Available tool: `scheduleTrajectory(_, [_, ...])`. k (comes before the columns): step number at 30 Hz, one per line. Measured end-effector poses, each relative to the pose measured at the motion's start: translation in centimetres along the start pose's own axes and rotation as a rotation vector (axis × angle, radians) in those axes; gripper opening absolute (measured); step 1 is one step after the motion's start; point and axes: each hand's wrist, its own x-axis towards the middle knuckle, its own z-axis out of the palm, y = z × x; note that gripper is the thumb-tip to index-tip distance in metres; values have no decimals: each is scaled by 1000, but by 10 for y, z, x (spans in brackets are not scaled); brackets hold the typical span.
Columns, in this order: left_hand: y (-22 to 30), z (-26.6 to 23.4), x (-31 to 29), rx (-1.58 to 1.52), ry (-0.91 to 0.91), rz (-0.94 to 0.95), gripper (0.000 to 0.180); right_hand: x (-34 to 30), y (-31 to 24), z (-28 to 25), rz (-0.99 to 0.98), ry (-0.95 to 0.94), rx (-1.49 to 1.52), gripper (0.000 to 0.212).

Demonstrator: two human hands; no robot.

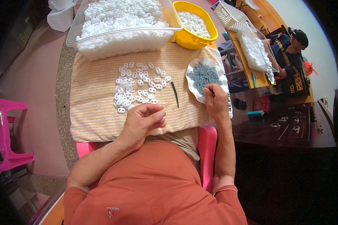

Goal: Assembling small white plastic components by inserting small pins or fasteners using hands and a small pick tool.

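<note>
Over the front of the striped cloth, my left hand (145, 122) is closed, with thumb and curled fingers together; anything between them is hidden. My right hand (217, 101) pinches at the near right rim of a white scalloped plate (191, 89). Heaped on that plate are many tiny blue-grey pieces (204, 77), too small to name. Whatever the right fingertips hold cannot be made out. Just beyond my left hand lie loose white oval plastic pieces (124, 92), each with two holes. A thin, dark, slightly curved stick (175, 94) rests between them and the plate.
A large clear bin (120, 41) of white pieces and a yellow basin (191, 42) stand at the far side of the cloth (97, 75). At right, a person (289, 56) sits by another bin (257, 62). A pink stool (7, 135) stands at left.
</note>
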Motion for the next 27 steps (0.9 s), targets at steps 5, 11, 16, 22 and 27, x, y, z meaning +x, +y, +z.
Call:
scheduleTrajectory(5, [0, 1, -1, -8, -7, 14, 16, -5, 9, 5, 96, 10, 173, 13])
scheduleTrajectory(11, [0, 2, -2, 22, -4, -1, 16, -16, -19, 10, 208, -94, 751, 14])
scheduleTrajectory(16, [2, 4, -3, 38, -13, -2, 15, -26, -50, 24, 177, -243, 1075, 16])
scheduleTrajectory(22, [8, 6, -4, -21, -76, 10, 14, -36, -66, 46, 207, -360, 1125, 19])
scheduleTrajectory(27, [10, 6, -5, -92, -106, 28, 14, -41, -77, 53, 228, -384, 1158, 18])
